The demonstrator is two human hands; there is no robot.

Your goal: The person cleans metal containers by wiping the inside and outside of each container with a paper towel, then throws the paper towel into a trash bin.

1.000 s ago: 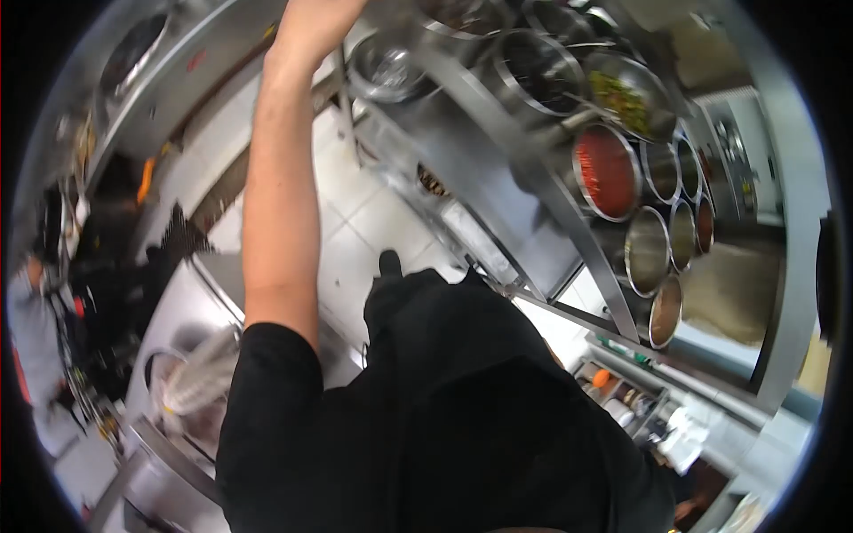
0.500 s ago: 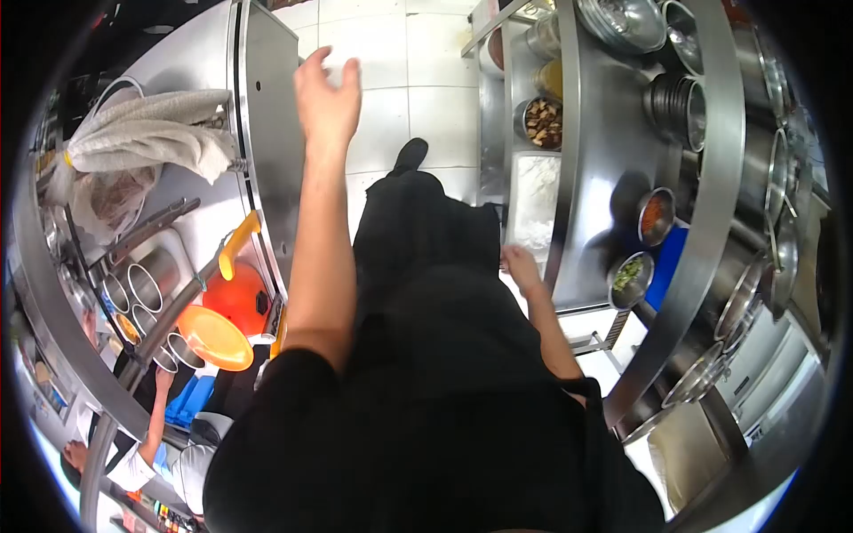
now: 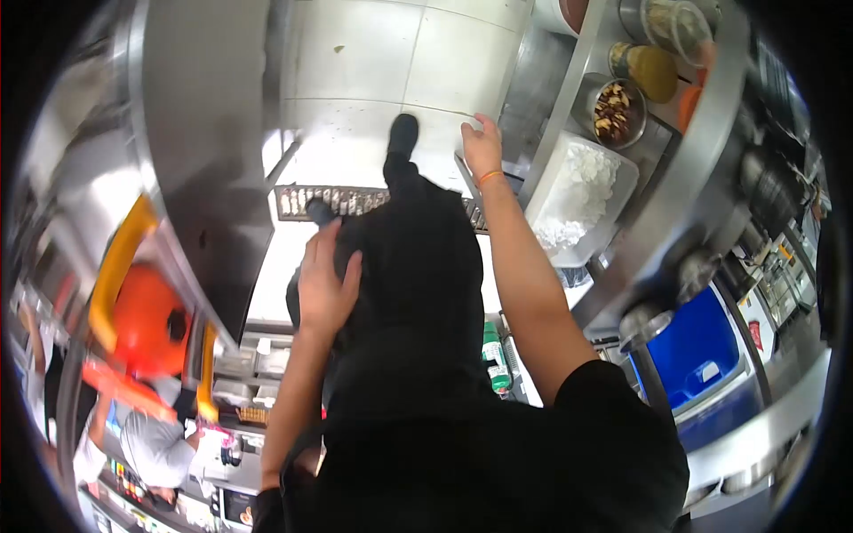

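My left hand point(image 3: 327, 286) hangs in front of my dark trousers, its fingers and thumb apart and nothing in it. Farther forward, my right hand point(image 3: 482, 149) is over the floor beside the steel shelving, fingers loosely curled and apart, holding nothing. An orange band point(image 3: 490, 176) circles that wrist. Nearest to the right hand, on the lower shelf, is a clear tub of white powder point(image 3: 577, 195). Past it sits a metal bowl of brown and pale chopped pieces point(image 3: 615, 114), with a jar of yellowish contents point(image 3: 653, 73) beside it.
At left stand a steel cabinet point(image 3: 209, 151) and an orange-red rounded container point(image 3: 149, 315) near a yellow handle point(image 3: 120, 266). A floor grate point(image 3: 346, 197) crosses the white tiles. A co-worker point(image 3: 155, 444) is at lower left. A blue bin point(image 3: 693, 355) stands at right.
I have moved along the aisle, and the shelving appears closer. My left hand has dropped back toward my body. My right hand has swung forward. One foot is by the floor grate.
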